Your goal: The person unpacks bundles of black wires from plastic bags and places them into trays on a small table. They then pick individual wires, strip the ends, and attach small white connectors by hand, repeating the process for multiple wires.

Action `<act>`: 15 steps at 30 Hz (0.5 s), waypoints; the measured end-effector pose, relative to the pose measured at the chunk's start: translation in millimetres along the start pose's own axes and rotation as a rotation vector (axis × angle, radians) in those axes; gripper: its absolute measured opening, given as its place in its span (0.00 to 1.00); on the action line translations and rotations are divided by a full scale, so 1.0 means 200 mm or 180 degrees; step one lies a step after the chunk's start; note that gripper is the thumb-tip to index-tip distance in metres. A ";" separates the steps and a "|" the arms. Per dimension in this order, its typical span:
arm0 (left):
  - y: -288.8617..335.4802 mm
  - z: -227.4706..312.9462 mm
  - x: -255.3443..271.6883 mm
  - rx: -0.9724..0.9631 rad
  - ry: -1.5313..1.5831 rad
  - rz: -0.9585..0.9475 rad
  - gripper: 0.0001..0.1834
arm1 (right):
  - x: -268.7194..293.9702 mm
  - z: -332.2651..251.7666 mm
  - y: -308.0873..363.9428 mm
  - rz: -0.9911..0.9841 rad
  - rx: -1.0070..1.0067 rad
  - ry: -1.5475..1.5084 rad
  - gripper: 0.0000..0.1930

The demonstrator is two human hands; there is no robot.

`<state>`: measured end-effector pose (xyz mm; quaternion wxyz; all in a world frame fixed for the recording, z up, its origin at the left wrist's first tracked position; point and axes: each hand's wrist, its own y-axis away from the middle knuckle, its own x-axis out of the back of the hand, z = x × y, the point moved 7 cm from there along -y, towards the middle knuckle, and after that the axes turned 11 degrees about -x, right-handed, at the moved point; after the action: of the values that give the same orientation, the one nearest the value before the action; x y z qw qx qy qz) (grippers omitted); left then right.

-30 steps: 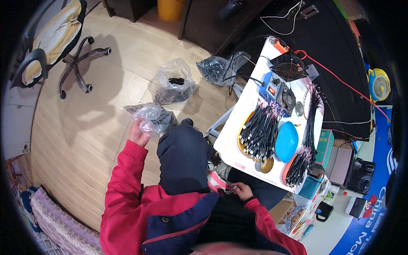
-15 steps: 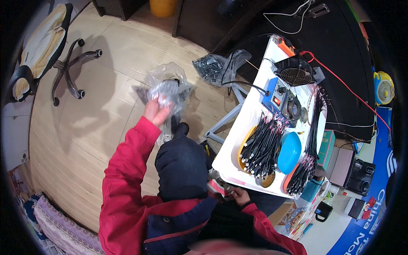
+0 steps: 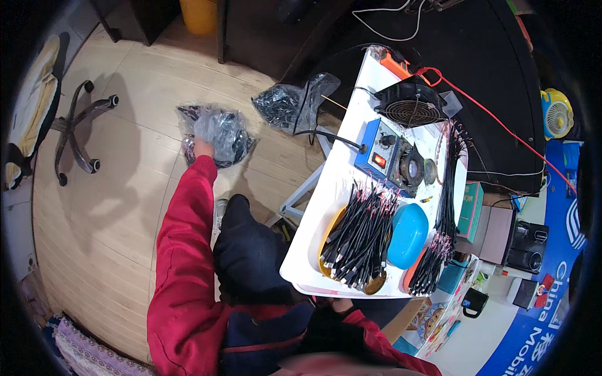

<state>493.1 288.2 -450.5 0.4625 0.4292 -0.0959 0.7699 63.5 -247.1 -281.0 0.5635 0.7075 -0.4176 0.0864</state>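
On the floor ahead, a clear plastic bag with dark contents lies slumped. My left hand is low at its near left side, closed on the bunched plastic, which partly covers the fingers. My right hand is just below the white table's near edge, its fingers mostly hidden. Above it on the table, a yellow tray holds a heap of black cables with pale connectors. An empty-looking blue bowl stands beside them.
Another clear bag of dark items sits near the table leg. A blue control box, a black fan and more black cables occupy the table. A wheeled chair stands at left; a red cord crosses at right.
My left hand has moved forward and down with the plastic bag, which now lies lower and flatter. My right hand has slipped mostly behind the table edge, and the view has shifted.
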 end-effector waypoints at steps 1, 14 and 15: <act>0.01 0.09 0.03 -0.0023 -0.0259 0.0112 0.29 | -0.05 0.06 0.00 -0.0114 -0.0010 0.1109 0.19; 0.35 1.18 -0.91 -0.1049 0.2489 -0.2234 0.35 | 0.11 -0.04 0.09 0.0873 0.0019 -0.0583 0.19; 0.30 1.19 -0.95 -0.0977 0.2619 -0.1715 0.31 | 0.14 -0.07 0.09 0.0869 0.0005 -0.0671 0.19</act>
<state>620.4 5.6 -431.7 0.7016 0.0275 0.0961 0.7055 73.1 -248.1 -246.5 0.4991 0.6498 -0.5666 0.0878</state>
